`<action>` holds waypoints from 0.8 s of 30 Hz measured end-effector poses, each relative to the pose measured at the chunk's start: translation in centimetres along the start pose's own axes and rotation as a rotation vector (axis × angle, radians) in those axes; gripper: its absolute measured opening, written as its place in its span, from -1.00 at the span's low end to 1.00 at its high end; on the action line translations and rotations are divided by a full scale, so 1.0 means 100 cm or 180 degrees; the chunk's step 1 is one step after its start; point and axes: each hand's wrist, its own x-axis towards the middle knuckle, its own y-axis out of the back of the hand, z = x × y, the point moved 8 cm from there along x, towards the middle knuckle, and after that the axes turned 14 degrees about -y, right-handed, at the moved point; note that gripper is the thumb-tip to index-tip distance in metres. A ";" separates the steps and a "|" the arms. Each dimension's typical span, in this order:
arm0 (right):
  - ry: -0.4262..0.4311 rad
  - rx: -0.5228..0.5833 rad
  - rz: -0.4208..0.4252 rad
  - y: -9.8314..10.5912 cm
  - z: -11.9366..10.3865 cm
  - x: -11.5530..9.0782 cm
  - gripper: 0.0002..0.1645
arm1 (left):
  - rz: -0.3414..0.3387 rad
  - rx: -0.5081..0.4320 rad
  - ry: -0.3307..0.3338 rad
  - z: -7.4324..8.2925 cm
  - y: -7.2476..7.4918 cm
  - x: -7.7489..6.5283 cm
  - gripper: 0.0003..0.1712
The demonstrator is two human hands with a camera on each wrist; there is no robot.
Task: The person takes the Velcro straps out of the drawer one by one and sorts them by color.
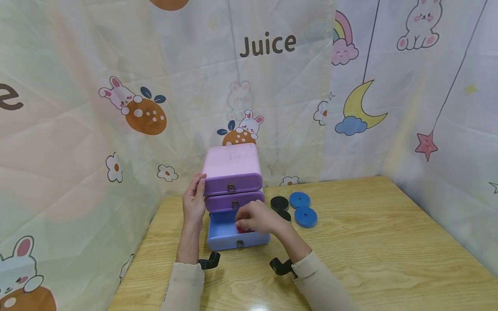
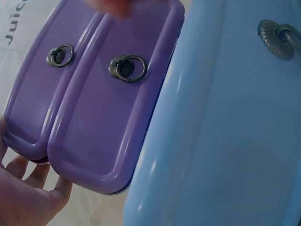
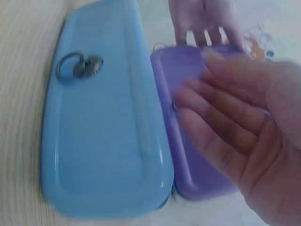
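A small drawer cabinet [image 1: 232,160] with a pink top stands on the table. Its two purple drawers [image 1: 233,184] are closed; the light blue bottom drawer [image 1: 239,240] is pulled out. My left hand [image 1: 194,199] rests against the cabinet's left side, fingers along the side and thumb at the front edge of the top drawer. Over the blue drawer is my right hand [image 1: 256,217], its fingers bent loosely and blurred in the right wrist view, with nothing visible between them. A red item [image 1: 242,230] shows just below those fingertips inside the drawer, mostly hidden.
Two blue discs [image 1: 305,217] and two black discs [image 1: 279,203] lie on the wooden table [image 1: 362,242] right of the cabinet; my right hand partly covers one black disc. Metal ring pulls [image 2: 126,68] hang on the drawer fronts. A printed curtain [image 1: 186,108] stands behind.
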 end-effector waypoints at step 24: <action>-0.0785 -0.0926 0.0754 -0.010 0.045 0.014 -0.69 | 0.0005 0.0101 0.0010 -0.001 0.000 -0.002 -0.51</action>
